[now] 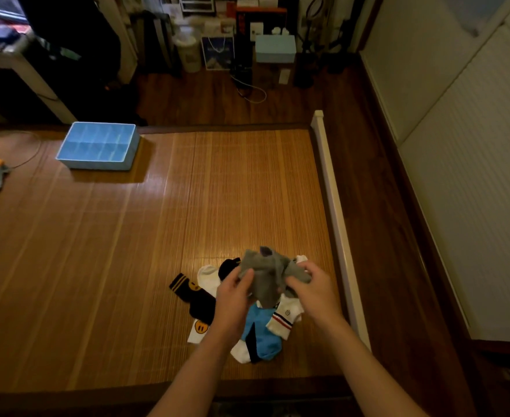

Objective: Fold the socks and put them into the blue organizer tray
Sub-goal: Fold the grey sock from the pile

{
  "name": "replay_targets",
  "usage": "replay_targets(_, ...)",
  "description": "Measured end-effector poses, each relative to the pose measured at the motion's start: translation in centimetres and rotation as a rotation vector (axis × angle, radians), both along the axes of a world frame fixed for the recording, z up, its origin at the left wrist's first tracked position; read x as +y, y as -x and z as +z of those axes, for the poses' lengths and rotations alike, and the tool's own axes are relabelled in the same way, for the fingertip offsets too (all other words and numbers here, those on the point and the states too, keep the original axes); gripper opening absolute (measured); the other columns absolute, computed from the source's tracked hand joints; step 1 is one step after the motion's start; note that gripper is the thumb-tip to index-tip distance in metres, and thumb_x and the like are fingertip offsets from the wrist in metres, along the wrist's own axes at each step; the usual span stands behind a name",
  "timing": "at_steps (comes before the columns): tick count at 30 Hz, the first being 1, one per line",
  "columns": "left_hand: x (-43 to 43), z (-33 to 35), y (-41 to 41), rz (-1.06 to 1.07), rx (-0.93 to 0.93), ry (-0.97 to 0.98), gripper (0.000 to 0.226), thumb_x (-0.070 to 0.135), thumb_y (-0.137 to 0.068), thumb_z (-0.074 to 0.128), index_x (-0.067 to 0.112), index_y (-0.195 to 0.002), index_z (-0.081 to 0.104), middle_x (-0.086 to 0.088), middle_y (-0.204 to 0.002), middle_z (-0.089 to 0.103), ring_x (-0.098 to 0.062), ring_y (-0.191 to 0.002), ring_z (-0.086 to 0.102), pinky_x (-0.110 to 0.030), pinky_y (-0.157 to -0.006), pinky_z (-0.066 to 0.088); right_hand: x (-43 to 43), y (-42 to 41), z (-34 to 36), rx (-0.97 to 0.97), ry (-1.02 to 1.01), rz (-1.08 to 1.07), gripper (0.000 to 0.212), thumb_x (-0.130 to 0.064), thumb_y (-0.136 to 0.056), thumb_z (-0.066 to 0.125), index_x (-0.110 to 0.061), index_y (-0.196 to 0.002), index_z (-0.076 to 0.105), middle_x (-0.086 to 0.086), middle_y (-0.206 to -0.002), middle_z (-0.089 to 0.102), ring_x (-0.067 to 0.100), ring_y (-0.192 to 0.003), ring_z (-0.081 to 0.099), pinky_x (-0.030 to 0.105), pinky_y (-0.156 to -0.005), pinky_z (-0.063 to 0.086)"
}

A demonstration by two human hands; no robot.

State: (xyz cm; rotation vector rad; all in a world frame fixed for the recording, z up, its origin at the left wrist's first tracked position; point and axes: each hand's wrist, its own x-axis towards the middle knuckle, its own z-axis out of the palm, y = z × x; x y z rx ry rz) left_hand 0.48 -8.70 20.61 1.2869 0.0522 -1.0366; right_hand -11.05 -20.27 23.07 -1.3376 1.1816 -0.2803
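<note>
Both hands pinch a soft grey cloth sock (267, 275) above the sock pile (247, 314): left hand (232, 296) on one side, right hand (314, 288) on the other. It looks light and floppy, so holding its ends seems best. The blue plastic organizer tray (97, 167) sits well apart.

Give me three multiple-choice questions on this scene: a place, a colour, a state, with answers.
1. Where does the tray sit? A) far left on the mat B) on a shelf C) on the floor
2. What colour is the sock held by the left hand and right hand? A) white B) grey C) black
3. What does the tray hold? A) folded socks B) one sock C) nothing
Answers: A, it stands at the mat's far left; B, the gripped cloth is grey; C, only bare blue shows inside.
</note>
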Motion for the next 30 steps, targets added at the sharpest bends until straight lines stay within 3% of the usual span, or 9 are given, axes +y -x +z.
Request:
replay_targets(3, 0.4, 0.2, -1.6, 0.238, 0.42, 0.123, 0.034, 0.022, -0.109, 0.047, 0.009, -0.139, 0.057, -0.016, -0.134, 0.068, -0.031, -0.124, 0.065, -0.042, -0.09, 0.057, -1.2, 0.6, 0.7, -0.019, 0.092, -0.211, 0.015, -0.013, -0.09, 0.073, -0.027, -0.092, 0.067, -0.003, -0.093, 0.071, 0.007, -0.083, 0.068, 0.015, -0.058, 0.052)
replay_targets(6, 1.0, 0.6, -2.7, 0.294, 0.514, 0.147, 0.038, 0.026, -0.108, 0.047, 0.008, -0.14, 0.055, -0.016, -0.129, 0.071, -0.03, -0.126, 0.062, -0.044, -0.096, 0.052, -1.6, 0.7, 1.3, -0.089, 0.129, -0.17, 0.017, -0.014, -0.09, 0.073, -0.029, -0.092, 0.067, -0.005, -0.093, 0.072, 0.002, -0.083, 0.069, 0.014, -0.061, 0.054)
replay_targets(11, 1.0, 1.3, -2.8, 0.242, 0.471, 0.152, 0.034, 0.024, -0.108, 0.048, 0.009, -0.136, 0.056, -0.015, -0.128, 0.072, -0.029, -0.125, 0.062, -0.044, -0.1, 0.052, -1.0, 0.2, 1.6, -0.102, 0.126, -0.12, 0.012, -0.019, -0.09, 0.074, -0.017, -0.101, 0.069, 0.002, -0.098, 0.072, 0.011, -0.089, 0.07, 0.017, -0.066, 0.057)
replay_targets(15, 0.6, 1.8, -2.1, 0.097, 0.205, 0.082, 0.027, 0.014, -0.105, 0.052, 0.009, -0.129, 0.062, -0.017, -0.128, 0.067, -0.03, -0.12, 0.062, -0.045, -0.097, 0.052, 0.1, -0.8, 1.9, -0.058, 0.146, -0.046, 0.012, -0.019, -0.089, 0.075, -0.013, -0.097, 0.068, 0.003, -0.093, 0.069, 0.011, -0.084, 0.066, 0.019, -0.064, 0.054)
replay_targets(18, 0.4, 2.7, -0.6, -0.11, 0.014, 0.103, 0.027, 0.016, -0.101, 0.058, 0.01, -0.127, 0.063, -0.017, -0.123, 0.069, -0.028, -0.111, 0.068, -0.037, -0.085, 0.058, 1.2, -1.9, 2.5, -0.168, -0.031, 0.118, 0.01, -0.017, -0.095, 0.067, -0.017, -0.104, 0.071, -0.006, -0.096, 0.075, 0.009, -0.092, 0.071, 0.021, -0.075, 0.059)
replay_targets(21, 0.5, 3.4, -0.2, -0.111, -0.031, 0.145, 0.04, 0.021, -0.093, 0.068, 0.014, -0.132, 0.06, -0.013, -0.123, 0.072, -0.027, -0.113, 0.071, -0.033, -0.086, 0.06, 1.3, -2.2, 3.5, -0.269, -0.174, 0.138, 0.022, -0.012, -0.102, 0.054, -0.016, -0.107, 0.076, -0.003, -0.094, 0.078, 0.012, -0.086, 0.072, 0.024, -0.078, 0.058)
replay_targets(23, 0.7, 3.9, -0.7, -0.121, -0.025, 0.178, 0.041, 0.017, -0.096, 0.066, 0.009, -0.136, 0.058, -0.017, -0.128, 0.07, -0.031, -0.117, 0.069, -0.037, -0.089, 0.06, 0.9, -1.8, 4.0, -0.241, -0.029, 0.229, 0.025, -0.006, -0.099, 0.058, -0.023, -0.102, 0.077, -0.008, -0.091, 0.077, 0.006, -0.087, 0.07, 0.021, -0.079, 0.057)
replay_targets(26, 1.0, 4.7, -1.1, -0.167, -0.001, 0.215, 0.042, 0.014, -0.095, 0.065, 0.003, -0.135, 0.058, -0.022, -0.125, 0.069, -0.03, -0.11, 0.071, -0.031, -0.083, 0.06, 0.8, -1.6, 4.6, -0.192, 0.171, 0.356, 0.025, -0.013, -0.095, 0.068, -0.03, -0.112, 0.072, -0.014, -0.108, 0.07, 0.005, -0.103, 0.066, 0.024, -0.09, 0.057)
replay_targets(30, 0.8, 5.9, -1.6, -0.139, 0.095, 0.215, 0.036, 0.016, -0.1, 0.058, 0.0, -0.132, 0.061, -0.023, -0.127, 0.07, -0.033, -0.113, 0.07, -0.035, -0.083, 0.061, 0.0, -2.4, 5.5, -0.014, 0.354, 0.171, 0.048, -0.034, -0.087, 0.076, -0.033, -0.13, 0.054, -0.012, -0.121, 0.051, 0.005, -0.109, 0.052, 0.029, -0.091, 0.053)
